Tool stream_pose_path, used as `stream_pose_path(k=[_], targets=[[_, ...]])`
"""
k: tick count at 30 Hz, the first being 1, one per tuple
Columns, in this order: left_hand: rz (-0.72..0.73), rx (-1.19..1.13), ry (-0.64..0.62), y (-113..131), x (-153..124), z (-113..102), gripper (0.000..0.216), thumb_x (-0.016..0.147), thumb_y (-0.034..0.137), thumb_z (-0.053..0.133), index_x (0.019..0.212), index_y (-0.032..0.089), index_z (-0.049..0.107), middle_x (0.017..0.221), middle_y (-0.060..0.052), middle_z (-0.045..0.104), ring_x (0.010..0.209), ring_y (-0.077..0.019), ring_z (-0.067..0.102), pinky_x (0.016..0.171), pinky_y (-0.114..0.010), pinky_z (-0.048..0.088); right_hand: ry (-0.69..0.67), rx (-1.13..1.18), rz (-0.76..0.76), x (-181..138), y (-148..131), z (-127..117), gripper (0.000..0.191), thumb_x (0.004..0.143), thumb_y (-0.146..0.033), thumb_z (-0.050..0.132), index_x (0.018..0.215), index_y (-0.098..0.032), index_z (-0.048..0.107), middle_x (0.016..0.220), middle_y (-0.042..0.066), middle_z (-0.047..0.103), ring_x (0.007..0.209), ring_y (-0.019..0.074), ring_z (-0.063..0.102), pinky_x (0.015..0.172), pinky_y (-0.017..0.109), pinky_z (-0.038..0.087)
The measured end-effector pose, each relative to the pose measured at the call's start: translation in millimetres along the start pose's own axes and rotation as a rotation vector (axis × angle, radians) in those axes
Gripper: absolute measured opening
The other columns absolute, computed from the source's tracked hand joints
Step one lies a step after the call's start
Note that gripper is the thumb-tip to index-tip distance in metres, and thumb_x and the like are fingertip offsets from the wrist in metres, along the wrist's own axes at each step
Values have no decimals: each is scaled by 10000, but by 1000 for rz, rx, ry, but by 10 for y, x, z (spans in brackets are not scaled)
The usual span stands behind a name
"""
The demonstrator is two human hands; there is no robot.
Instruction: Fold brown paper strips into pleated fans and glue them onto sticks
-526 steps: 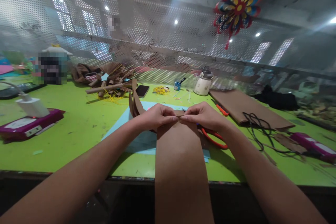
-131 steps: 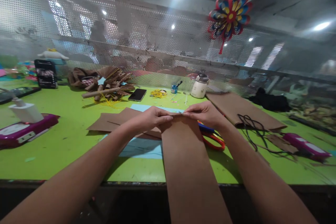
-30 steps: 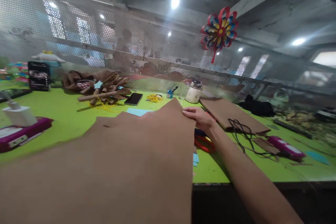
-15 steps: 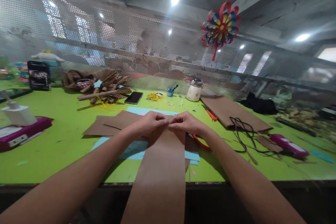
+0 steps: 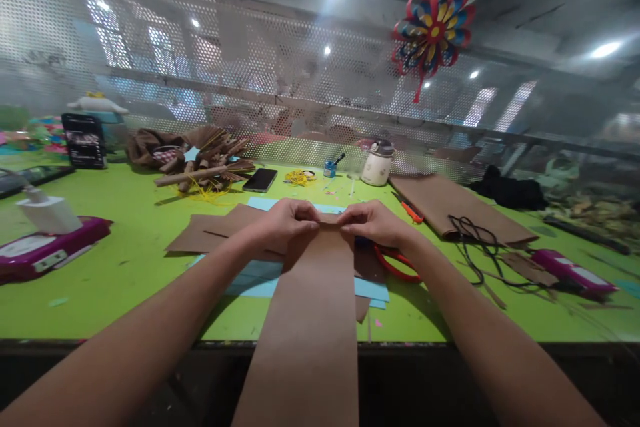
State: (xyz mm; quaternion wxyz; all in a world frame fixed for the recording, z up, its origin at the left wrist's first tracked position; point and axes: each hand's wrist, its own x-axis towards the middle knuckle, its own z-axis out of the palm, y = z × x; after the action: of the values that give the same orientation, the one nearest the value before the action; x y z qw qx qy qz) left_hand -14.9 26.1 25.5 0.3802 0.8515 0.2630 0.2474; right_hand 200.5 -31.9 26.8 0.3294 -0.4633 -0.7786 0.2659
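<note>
Brown paper strip [image 5: 315,320], 1 end seemingly folded, pinched by fingers [image 5: 306,224] of left hand [image 5: 286,223] and right hand [image 5: 376,223].

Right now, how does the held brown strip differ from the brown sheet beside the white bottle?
The left hand and right hand pinch the brown strip; the brown sheet lies on the table. The strip extends past the table's near edge; the sheet doesn't. Both are brown.
</note>
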Motion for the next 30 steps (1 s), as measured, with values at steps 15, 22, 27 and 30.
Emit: stream_pose_path(k=[15,22,27,30], targets=[[-92,199,-110,111,-39,-94,472,818,494,382,727,92,614,592,-3,474,535,-92,354,490,-214,260,208,-288,-383,22,-134,191,254,724,-32,521,885,-174,655,764,27,557,715,113,522,645,235,412],[47,121,-233,123,-65,-95,388,836,442,404,931,142,632,806,-27,588,692,-120,453,615,-214,341,246,-220,-420,13,-163,162,203,717,-45,545,810,-175,669,780,32,573,726,118,533,661,252,434],[85,220,-218,133,-57,-63,378,832,438,411,908,140,630,763,-16,584,665,-118,456,584,-208,328,268,-182,-413,-7,-180,124,207,725,-60,552,812,-188,690,770,29,568,708,112,537,630,242,436],[123,287,-184,141,-57,-42,356,838,406,409,923,132,622,784,-20,587,692,-123,472,605,-210,332,264,-166,-416,-20,-186,98,226,728,-62,554,831,-205,696,775,25,572,710,110,539,635,243,435]])
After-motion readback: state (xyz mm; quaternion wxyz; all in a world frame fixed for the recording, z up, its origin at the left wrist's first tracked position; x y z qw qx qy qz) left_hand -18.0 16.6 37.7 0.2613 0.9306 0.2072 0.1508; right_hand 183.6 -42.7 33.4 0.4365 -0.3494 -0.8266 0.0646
